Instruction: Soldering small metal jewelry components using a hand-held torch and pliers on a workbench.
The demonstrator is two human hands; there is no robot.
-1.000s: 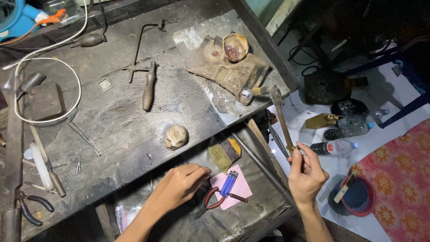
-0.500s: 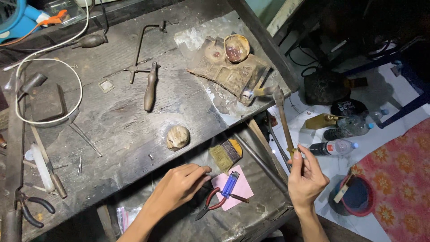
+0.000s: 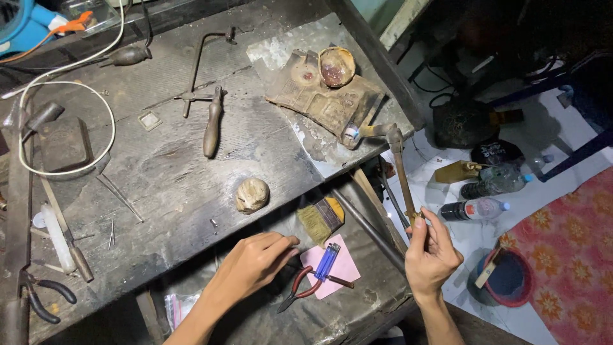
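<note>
- Reaching into the open drawer (image 3: 377, 300) under the dark workbench (image 3: 159, 166), my left hand (image 3: 255, 265) lies palm down with the fingers loosely curled; I cannot tell whether anything is under them.
- My left fingertips rest just beside the red-handled pliers (image 3: 300, 289), which lie on the drawer floor with their handles partly over a pink slip of paper (image 3: 338, 268).
- A blue lighter (image 3: 327, 260) lies on that pink paper, close to the pliers and right of my left hand.
- A small brush (image 3: 321, 219) with pale bristles and a yellow-and-black band sits in the drawer just above the lighter, near my left fingertips.
- My right hand (image 3: 431, 255) is off the right edge of the drawer, fingers pinched shut around the lower end of a long thin metal torch pipe (image 3: 402, 179).
- The pipe rises from my grip up to the corner of the bench, where its bent head (image 3: 383, 131) points left at a worn brown block (image 3: 322, 102).
- A round cracked bowl (image 3: 336, 66) sits on the top of that block.
- A pale rounded lump (image 3: 252, 195) rests on the bench near its front edge, above my left hand and apart from it.
- On the floor to the right of my right hand lie plastic bottles (image 3: 476, 209) and a dark round tub (image 3: 507, 281).
</note>
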